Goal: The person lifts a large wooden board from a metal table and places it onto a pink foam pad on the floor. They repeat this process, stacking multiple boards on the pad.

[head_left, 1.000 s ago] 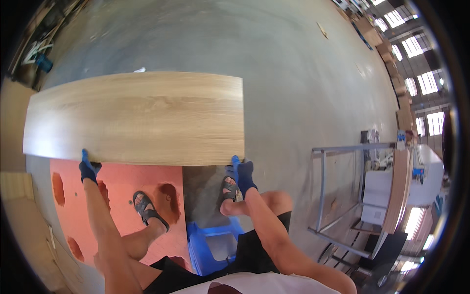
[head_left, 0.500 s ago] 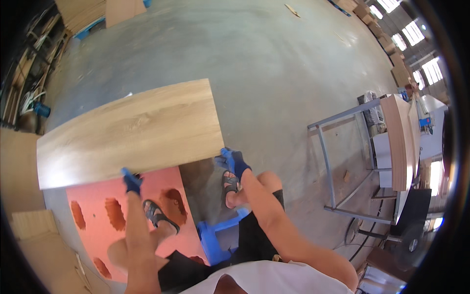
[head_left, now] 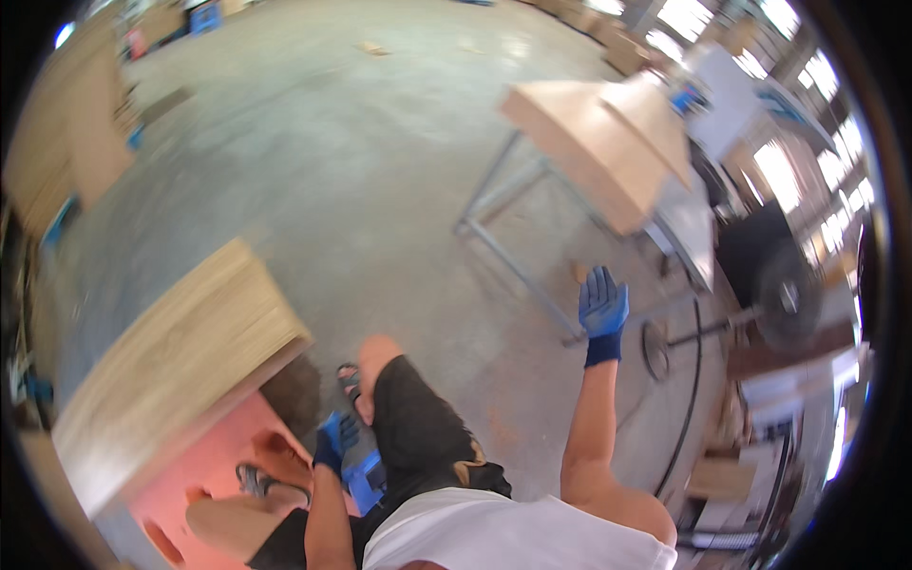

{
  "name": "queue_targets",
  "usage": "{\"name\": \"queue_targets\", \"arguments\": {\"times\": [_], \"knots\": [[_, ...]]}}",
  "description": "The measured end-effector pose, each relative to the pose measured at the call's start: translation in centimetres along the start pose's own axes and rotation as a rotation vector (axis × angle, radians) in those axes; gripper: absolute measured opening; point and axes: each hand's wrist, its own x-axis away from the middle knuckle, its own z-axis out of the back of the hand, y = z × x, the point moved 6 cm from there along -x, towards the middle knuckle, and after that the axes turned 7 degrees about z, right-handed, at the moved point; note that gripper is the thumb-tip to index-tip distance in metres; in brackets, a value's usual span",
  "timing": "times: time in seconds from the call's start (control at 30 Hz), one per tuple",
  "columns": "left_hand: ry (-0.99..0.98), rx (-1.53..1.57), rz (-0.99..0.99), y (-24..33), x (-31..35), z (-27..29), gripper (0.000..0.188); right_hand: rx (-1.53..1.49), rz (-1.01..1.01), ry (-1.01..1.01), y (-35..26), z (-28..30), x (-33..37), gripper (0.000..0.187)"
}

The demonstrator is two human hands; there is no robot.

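My right hand, in a blue work glove, is stretched out to the right with its fingers extended and nothing in it. It appears near the metal-legged stand, apart from the stacked boards on top. My left hand, also gloved, hangs low beside my thigh, its fingers apart and holding nothing. To its left lies a wood-grain panel, with a thick edge below its face that may be several panels stacked. Neither hand touches it. Part of a pink sheet with dark cut-outs shows below the panel.
A blue plastic stool is close behind my left hand. The grey metal stand and a black fan are on the right, with a black cable on the floor. Large boards lean at far left.
Both hands have let go of the wood-grain panel, which now rests lower left. My body has turned right, and my right hand has swung out toward the stand.
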Motion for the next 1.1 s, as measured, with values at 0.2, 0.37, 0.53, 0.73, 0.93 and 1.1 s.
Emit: {"name": "queue_targets", "arguments": {"times": [0.2,0.37,0.53,0.73,0.93,1.1], "knots": [[0.084,-0.100,-0.033,-0.4,2.0,1.4,0.040,-0.089,0.234,0.073,-16.9,8.5,-4.4,0.064],[0.126,-0.097,-0.147,1.4,4.6,1.3,0.041,0.121,0.157,0.022,-18.9,5.8,-8.8,0.061],[0.059,-0.049,-0.154,0.1,7.0,0.7,0.021,0.106,0.187,0.052,-18.4,2.9,-12.4,0.066],[0.171,-0.081,-0.147,-1.2,8.3,0.7,0.021,0.052,0.189,0.088,-18.9,1.1,-14.7,0.068],[0.265,-0.128,-0.142,-2.1,7.3,3.2,0.018,0.060,0.157,0.016,-18.9,-0.2,-14.9,0.057],[0.239,-0.160,-0.147,-1.8,6.1,2.4,0.019,0.233,0.114,-0.163,-17.4,-1.1,-11.8,0.046]]}}
